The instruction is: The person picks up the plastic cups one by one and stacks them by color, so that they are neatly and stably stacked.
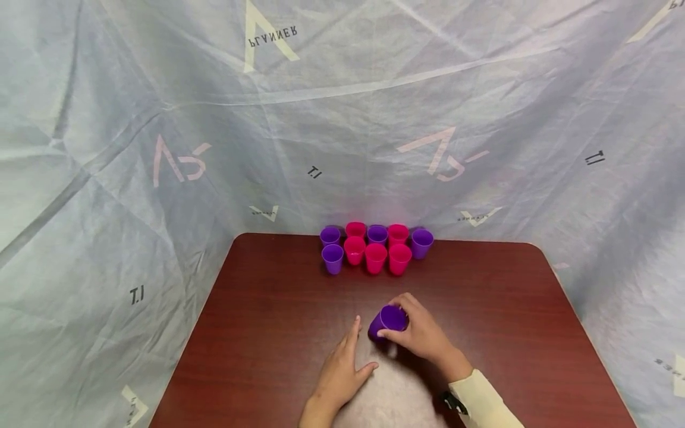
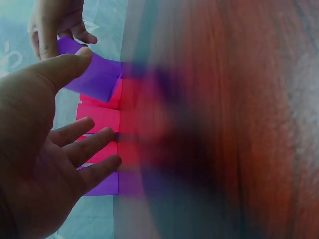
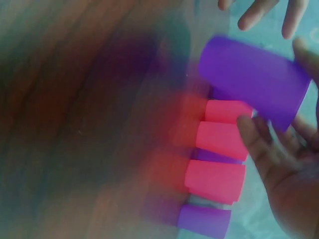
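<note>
My right hand (image 1: 423, 330) grips a purple cup (image 1: 377, 324) near its rim, thumb on the near side and fingers on the far side. The cup leans, its mouth toward the hand, just over the table or touching it; which one I cannot tell. To its left is my left hand (image 1: 341, 368), fingers extended and thumb spread, holding nothing. In the left wrist view, the purple cup (image 2: 97, 77) appears beyond the left thumb. The right wrist view shows the cup's (image 3: 254, 79) smooth side, tilted, with the left fingertips (image 3: 256, 15) apart from it.
Toward the table's far edge stand several upright cups in two rows, among them a pink cup (image 1: 376, 260) and a purple cup (image 1: 333, 260). The reddish-brown table (image 1: 257, 333) meets a grey printed sheet (image 1: 342, 137) hanging behind and at both sides.
</note>
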`<state>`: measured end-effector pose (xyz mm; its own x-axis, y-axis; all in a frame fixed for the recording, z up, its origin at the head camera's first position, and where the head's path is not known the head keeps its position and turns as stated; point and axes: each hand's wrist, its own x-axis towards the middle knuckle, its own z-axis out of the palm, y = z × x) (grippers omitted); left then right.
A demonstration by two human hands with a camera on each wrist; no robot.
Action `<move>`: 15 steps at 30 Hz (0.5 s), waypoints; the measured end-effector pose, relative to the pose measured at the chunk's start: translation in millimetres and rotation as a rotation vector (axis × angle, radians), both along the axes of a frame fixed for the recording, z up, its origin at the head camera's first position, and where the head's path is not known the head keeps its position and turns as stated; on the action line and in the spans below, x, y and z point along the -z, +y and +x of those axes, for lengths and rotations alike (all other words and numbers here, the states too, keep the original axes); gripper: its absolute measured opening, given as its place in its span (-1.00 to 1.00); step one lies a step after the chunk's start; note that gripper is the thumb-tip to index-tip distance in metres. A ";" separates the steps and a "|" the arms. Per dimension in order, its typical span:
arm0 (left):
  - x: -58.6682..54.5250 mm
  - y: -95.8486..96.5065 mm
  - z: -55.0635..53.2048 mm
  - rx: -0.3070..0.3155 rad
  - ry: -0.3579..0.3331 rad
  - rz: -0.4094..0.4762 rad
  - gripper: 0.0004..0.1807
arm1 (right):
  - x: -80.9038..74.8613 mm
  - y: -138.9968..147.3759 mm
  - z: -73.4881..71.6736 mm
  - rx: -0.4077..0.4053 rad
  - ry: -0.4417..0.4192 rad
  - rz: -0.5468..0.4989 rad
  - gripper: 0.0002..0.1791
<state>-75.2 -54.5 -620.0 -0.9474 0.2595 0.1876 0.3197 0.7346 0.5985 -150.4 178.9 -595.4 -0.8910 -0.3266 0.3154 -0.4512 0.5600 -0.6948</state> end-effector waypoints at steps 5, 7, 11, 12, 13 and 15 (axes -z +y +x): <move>5.0 2.6 1.7 0.011 -0.021 0.032 0.23 | 6.6 -3.3 8.2 -0.093 -0.055 -0.032 -0.32; 6.1 3.6 2.4 0.019 -0.022 0.044 0.24 | 9.3 -4.9 11.9 -0.124 -0.067 -0.039 -0.31; 6.5 4.8 2.7 0.031 -0.014 0.085 0.24 | 12.2 -11.8 18.1 -0.182 -0.083 -0.049 -0.27; 6.2 4.8 2.5 0.032 -0.015 0.096 0.23 | 12.1 -14.2 19.4 -0.195 -0.084 -0.052 -0.27; 6.1 4.6 2.3 0.031 -0.016 0.102 0.23 | 11.9 -16.7 20.5 -0.210 -0.085 -0.057 -0.26; 5.8 3.9 2.0 0.028 -0.026 0.114 0.24 | 11.6 -21.7 23.0 -0.236 -0.089 -0.064 -0.25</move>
<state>-73.2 -50.6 -625.8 -0.9450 0.2644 0.1927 0.3224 0.6521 0.6862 -127.4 157.2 -607.0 -0.8176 -0.5106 0.2660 -0.4999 0.4004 -0.7680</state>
